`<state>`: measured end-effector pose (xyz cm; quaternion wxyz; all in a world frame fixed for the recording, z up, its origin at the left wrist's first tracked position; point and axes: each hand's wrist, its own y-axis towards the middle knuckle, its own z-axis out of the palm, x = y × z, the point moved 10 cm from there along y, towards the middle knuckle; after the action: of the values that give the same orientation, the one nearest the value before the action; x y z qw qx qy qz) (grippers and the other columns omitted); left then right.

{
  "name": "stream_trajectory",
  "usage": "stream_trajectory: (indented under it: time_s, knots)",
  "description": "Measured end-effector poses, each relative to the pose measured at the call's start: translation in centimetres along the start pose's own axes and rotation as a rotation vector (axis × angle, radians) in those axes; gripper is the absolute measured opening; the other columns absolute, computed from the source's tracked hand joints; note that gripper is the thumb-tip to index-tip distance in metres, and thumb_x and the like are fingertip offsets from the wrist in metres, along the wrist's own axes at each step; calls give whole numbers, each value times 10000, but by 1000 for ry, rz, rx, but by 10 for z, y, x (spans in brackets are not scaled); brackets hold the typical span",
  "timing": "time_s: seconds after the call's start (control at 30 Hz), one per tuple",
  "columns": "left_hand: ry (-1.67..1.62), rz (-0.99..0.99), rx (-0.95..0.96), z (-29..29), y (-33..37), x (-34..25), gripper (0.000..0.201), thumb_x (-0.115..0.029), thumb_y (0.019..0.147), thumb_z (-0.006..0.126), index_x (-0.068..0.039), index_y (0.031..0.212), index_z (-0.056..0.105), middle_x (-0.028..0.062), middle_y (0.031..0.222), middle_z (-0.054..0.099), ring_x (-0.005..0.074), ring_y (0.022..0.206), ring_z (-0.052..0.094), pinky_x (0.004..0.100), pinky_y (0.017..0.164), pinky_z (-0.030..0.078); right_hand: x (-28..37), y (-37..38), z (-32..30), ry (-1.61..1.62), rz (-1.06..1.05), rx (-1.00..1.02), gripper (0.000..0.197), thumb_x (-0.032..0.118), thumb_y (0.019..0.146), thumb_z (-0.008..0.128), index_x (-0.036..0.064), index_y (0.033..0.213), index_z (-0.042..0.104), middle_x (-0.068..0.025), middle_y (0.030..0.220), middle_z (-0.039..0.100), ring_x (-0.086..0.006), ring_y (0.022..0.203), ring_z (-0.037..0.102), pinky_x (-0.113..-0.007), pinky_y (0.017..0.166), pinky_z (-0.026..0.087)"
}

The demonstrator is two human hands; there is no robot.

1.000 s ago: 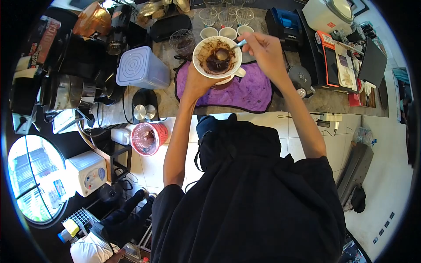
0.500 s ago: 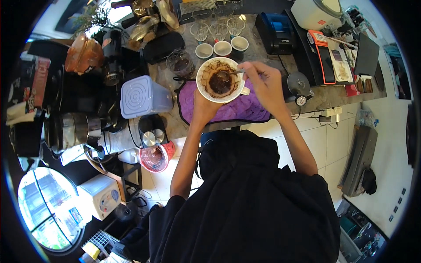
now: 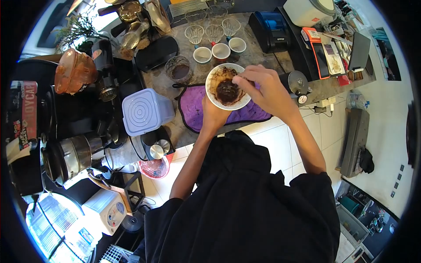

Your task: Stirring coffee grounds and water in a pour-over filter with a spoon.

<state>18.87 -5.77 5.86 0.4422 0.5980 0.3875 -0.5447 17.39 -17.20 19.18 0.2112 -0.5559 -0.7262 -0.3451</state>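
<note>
The dripper [image 3: 239, 104] is held over the cloth [image 3: 192, 110], with cups [image 3: 220, 52] set behind it and a tub [image 3: 149, 115] put on its left

Premises present as a café: the counter [image 3: 283, 63] bears glasses [image 3: 214, 33], small cups [image 3: 220, 51], receipt printer [image 3: 272, 40] and payment terminal [image 3: 319, 56].

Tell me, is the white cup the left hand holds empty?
Not empty: the white cup has dark brown stuff inside, smearing its sides.

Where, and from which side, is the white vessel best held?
Probably the white vessel is best gripped outside below the rim, from the near left, as the left hand does: its mouth faces up, dark-smeared inside, and the right hand covers part of its right edge.
</note>
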Motion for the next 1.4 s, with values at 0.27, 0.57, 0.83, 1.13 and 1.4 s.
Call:
stream_trajectory:
  time_s: [0.27,0.57,0.83,1.13,1.4]
  knots:
    - [-64,-93,42,5,-2,20,583,-57,716,825,0,1239,571,126,1164,674,216,1056,661,342,925,516,-5,-1,1,3,90,11,197,179,916,673,-16,907,705,-142,793,633,-298,749,592,-391,686,458]
    - [-103,-27,45,6,-3,20,610,-45,714,829,6,1255,552,132,1175,659,247,1072,651,364,935,511,-6,-4,-1,85,168,-102,178,166,917,671,-8,919,709,-121,763,611,-279,704,553,-374,668,443]
    - [-106,12,58,8,-1,8,618,-23,731,816,9,1278,529,133,1198,644,244,1090,639,355,944,504,-8,-11,-6,5,200,-161,191,165,922,664,-21,919,703,-125,773,614,-271,669,563,-365,623,434]
    - [5,62,79,8,0,0,612,-12,730,802,10,1278,529,134,1191,645,239,1089,640,351,944,504,-9,-13,-9,3,181,-177,220,189,920,672,-29,917,698,-134,756,608,-241,644,547,-352,607,431]
    - [-61,107,31,5,3,-7,605,-54,711,836,1,1246,560,133,1159,673,234,1066,662,361,920,521,-22,-9,-10,-12,202,-107,252,214,936,658,-33,903,693,-121,735,609,-215,635,544,-334,604,430]
